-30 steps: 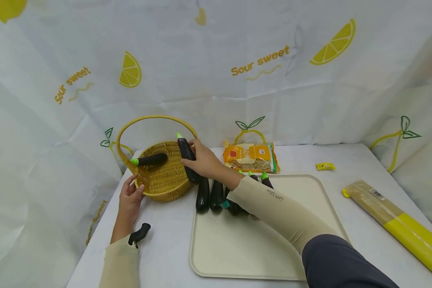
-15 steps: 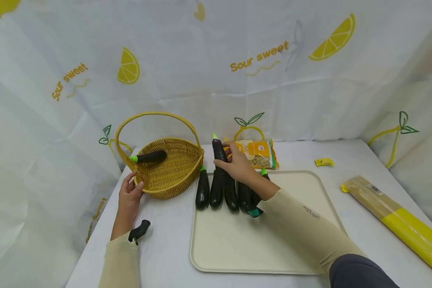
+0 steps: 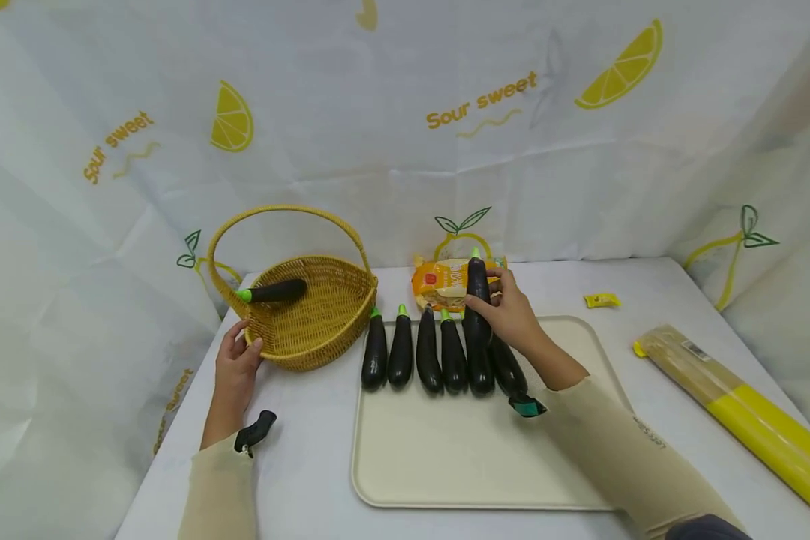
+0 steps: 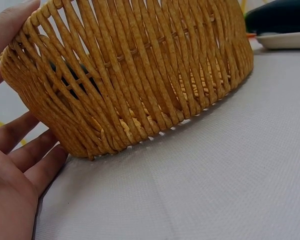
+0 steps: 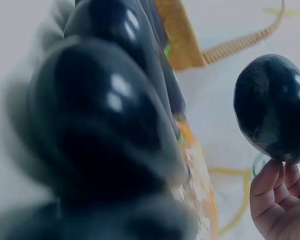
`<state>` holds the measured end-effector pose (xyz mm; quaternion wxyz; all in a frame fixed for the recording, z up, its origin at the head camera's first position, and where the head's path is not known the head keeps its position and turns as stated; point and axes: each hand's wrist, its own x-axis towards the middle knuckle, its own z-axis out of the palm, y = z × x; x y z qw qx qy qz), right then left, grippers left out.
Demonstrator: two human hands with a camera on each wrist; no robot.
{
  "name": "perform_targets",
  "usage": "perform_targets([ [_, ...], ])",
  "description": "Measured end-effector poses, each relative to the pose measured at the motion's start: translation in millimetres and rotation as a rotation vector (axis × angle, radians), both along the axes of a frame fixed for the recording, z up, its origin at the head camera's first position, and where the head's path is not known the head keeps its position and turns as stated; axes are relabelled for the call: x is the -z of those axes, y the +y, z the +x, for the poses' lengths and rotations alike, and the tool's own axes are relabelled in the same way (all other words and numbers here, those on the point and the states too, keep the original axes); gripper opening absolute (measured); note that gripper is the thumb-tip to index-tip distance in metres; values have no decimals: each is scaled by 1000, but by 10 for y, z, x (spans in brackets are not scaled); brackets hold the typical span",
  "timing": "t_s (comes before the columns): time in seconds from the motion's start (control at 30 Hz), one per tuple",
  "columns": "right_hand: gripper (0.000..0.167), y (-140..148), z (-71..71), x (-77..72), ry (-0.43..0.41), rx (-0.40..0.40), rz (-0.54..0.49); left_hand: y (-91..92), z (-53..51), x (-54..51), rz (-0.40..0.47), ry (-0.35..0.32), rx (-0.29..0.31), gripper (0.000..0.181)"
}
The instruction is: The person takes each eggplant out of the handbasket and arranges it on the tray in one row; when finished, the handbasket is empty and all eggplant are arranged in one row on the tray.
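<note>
My right hand [image 3: 513, 311] pinches a dark eggplant [image 3: 478, 296] with a green stem tip, held tilted upright above the far part of the tray [image 3: 459, 465]. In the right wrist view, thumb and fingers hold this eggplant [image 5: 272, 107] at its lower side. Several more eggplants [image 3: 400, 352] lie side by side along the tray's far left part; the held one partly covers one of them. My left hand [image 3: 238, 367] holds the left end of the wicker basket [image 3: 317, 319], thumb at the rim and fingers against its outer wall [image 4: 140, 75]. One eggplant [image 3: 280, 291] lies inside the basket.
An orange bag [image 3: 439, 281] of dry food stands behind the tray, partly hidden by the held eggplant. To the right are a small yellow packet [image 3: 602, 300] and a long yellow package [image 3: 736, 412]. A tall handle [image 3: 286, 208] arches over the basket. A printed cloth hangs behind.
My right hand has carried the eggplant rightward, from beside the basket's rim to above the right end of the eggplant row. My left hand stays on the basket.
</note>
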<state>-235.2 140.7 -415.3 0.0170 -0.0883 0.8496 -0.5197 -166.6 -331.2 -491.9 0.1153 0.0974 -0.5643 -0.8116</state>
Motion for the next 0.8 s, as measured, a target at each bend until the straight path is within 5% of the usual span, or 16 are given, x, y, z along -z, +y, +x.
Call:
perform_targets([
  [0.5, 78, 681, 273, 260, -81, 146, 136, -32, -46, -24, -26, -7, 0, 50],
  [0.8, 75, 817, 347, 468, -115, 105, 210, -17, -4, 8, -24, -8, -9, 52],
])
